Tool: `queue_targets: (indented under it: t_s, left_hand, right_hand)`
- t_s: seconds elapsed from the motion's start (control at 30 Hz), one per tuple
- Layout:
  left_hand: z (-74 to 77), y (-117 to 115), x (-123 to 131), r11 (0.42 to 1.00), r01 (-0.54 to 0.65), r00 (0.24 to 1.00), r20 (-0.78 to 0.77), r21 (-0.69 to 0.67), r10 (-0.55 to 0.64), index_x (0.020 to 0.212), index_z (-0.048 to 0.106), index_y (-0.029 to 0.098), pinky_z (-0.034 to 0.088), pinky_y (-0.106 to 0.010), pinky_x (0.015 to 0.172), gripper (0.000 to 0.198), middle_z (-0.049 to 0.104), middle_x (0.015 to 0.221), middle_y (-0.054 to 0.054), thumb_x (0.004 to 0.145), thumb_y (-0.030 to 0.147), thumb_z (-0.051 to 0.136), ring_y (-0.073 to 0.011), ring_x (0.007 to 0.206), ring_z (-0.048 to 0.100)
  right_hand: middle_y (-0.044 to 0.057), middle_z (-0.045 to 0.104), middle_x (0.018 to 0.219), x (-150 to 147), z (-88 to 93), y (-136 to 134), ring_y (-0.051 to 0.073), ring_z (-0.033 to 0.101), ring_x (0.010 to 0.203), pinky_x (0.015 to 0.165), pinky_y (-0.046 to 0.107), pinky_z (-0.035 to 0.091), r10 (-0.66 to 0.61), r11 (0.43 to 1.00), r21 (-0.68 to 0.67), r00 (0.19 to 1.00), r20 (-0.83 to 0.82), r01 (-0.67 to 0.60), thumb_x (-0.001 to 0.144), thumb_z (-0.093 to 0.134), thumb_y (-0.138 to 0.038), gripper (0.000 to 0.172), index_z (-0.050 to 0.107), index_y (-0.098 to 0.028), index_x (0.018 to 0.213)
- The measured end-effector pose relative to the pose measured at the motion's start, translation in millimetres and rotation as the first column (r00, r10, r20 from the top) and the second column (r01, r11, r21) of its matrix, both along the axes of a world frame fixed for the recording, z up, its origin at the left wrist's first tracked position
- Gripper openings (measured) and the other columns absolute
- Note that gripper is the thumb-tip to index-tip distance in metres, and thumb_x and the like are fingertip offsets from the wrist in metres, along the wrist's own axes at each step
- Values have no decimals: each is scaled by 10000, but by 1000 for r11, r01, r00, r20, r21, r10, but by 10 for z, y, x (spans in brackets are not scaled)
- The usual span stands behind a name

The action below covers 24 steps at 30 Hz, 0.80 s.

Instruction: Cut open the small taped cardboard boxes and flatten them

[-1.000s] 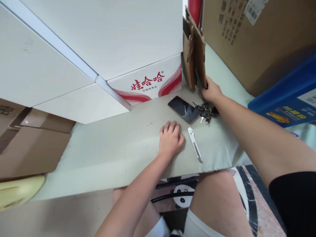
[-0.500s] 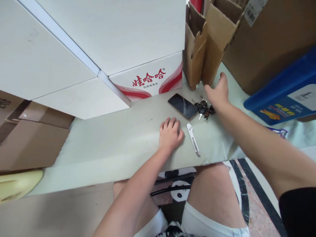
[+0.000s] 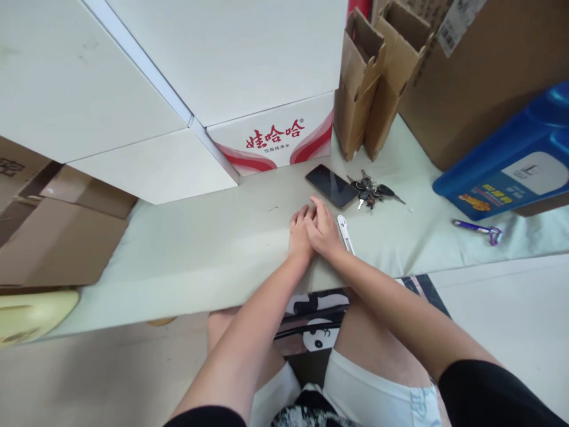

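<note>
My left hand (image 3: 299, 236) lies flat on the cloth-covered table, its fingers partly hidden under my right hand. Resting over it, my right hand (image 3: 326, 230) has its fingers stretched out and no object in it. A white utility knife (image 3: 343, 230) lies just right of my right hand, its lower end hidden by the wrist. Beyond the hands is a dark smartphone (image 3: 331, 185), screen up. A bunch of keys (image 3: 367, 191) sits against the phone's right end.
A white carton with red lettering (image 3: 273, 142) and two narrow cardboard boxes (image 3: 353, 112) stand behind. To the right are a blue bottle (image 3: 502, 160), a purple razor (image 3: 475, 228) and a large brown carton (image 3: 498, 71). Brown cardboard (image 3: 66, 243) and a yellow object (image 3: 35, 314) lie left.
My right hand has come back from beside the keys and narrow boxes and now lies on my left hand. The left hand stays on the table. The razor is now fully visible.
</note>
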<state>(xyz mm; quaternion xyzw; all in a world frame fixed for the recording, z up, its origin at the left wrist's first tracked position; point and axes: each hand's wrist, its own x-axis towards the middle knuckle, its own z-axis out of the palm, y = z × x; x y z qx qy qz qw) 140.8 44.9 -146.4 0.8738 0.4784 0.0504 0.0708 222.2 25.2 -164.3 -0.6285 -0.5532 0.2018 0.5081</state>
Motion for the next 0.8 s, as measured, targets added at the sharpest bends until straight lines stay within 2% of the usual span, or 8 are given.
queue_targets:
  t_s: [0.17, 0.2, 0.27, 0.37, 0.47, 0.53, 0.73, 0.8]
  left_hand:
    - [-30, 43, 65, 993, -22, 978, 204, -117, 46, 1491, 579, 146, 400, -483, 1269, 448, 617, 1528, -145, 1062, 172, 452, -298, 1498, 505]
    - [-20, 46, 58, 990, -26, 970, 234, -137, 58, 1442, 613, 124, 425, -459, 1253, 419, 658, 1473, -152, 1059, 159, 446, -284, 1444, 561]
    - [14, 55, -24, 988, -15, 965, 258, -155, 55, 1367, 658, 142, 491, -313, 1187, 383, 727, 1368, -105, 1052, 141, 441, -193, 1304, 664]
    - [106, 93, -379, 989, -56, 947, 307, -138, 96, 1351, 646, 162, 476, -249, 1195, 396, 674, 1452, -88, 1001, 97, 472, -142, 1363, 621]
    - [260, 172, -1046, 971, -200, 915, 330, -133, 234, 1316, 651, 143, 471, -289, 1211, 421, 657, 1455, -123, 921, 67, 527, -179, 1382, 612]
    - [399, 231, -1630, 943, -309, 892, 307, -125, 333, 1328, 636, 135, 474, -308, 1207, 460, 671, 1433, -127, 890, 53, 524, -194, 1362, 627]
    - [910, 278, -3516, 793, -609, 754, 289, -30, 590, 1320, 608, 109, 459, -406, 1202, 449, 659, 1428, -170, 883, 97, 503, -268, 1347, 623]
    - [1060, 274, -4025, 725, -682, 714, 306, 100, 630, 1265, 625, 149, 441, -407, 1204, 412, 680, 1366, -150, 860, 123, 557, -274, 1329, 616]
  right_hand:
    - [203, 627, 1463, 39, -76, -13, 294, 582, 1388, 1234, 554, 428, -30, 999, -41, 998, 49, 32, 905, 440, -316, 520, 548, -157, 1388]
    - [211, 632, 1453, 40, -66, -21, 302, 589, 1376, 1221, 563, 435, -29, 998, -56, 998, 54, 32, 913, 422, -331, 524, 551, -150, 1387]
    - [241, 631, 1441, 25, -36, -38, 335, 594, 1362, 1187, 604, 448, -22, 995, -93, 998, 61, 28, 932, 380, -375, 550, 558, -123, 1387]
    - [239, 621, 1463, -26, 10, -65, 373, 575, 1382, 1179, 635, 428, 36, 990, -137, 994, 106, -21, 889, 432, -391, 550, 615, -126, 1336]
    - [220, 665, 1415, -96, 61, -107, 389, 587, 1372, 1158, 606, 441, 185, 971, -220, 868, 460, -90, 893, 415, -357, 494, 683, -122, 1234]
    - [221, 678, 1391, -142, 114, -142, 400, 605, 1345, 1125, 604, 458, 210, 969, -233, 775, 596, -82, 904, 400, -355, 491, 693, -117, 1218]
    - [212, 663, 1428, -197, 277, -189, 410, 628, 1319, 1076, 587, 509, 255, 938, -346, 657, 709, 9, 944, 267, -467, 618, 689, -133, 1248]
    - [205, 655, 1444, -195, 289, -181, 404, 619, 1337, 1086, 574, 510, 279, 919, -392, 640, 716, 39, 927, 242, -493, 658, 685, -138, 1261]
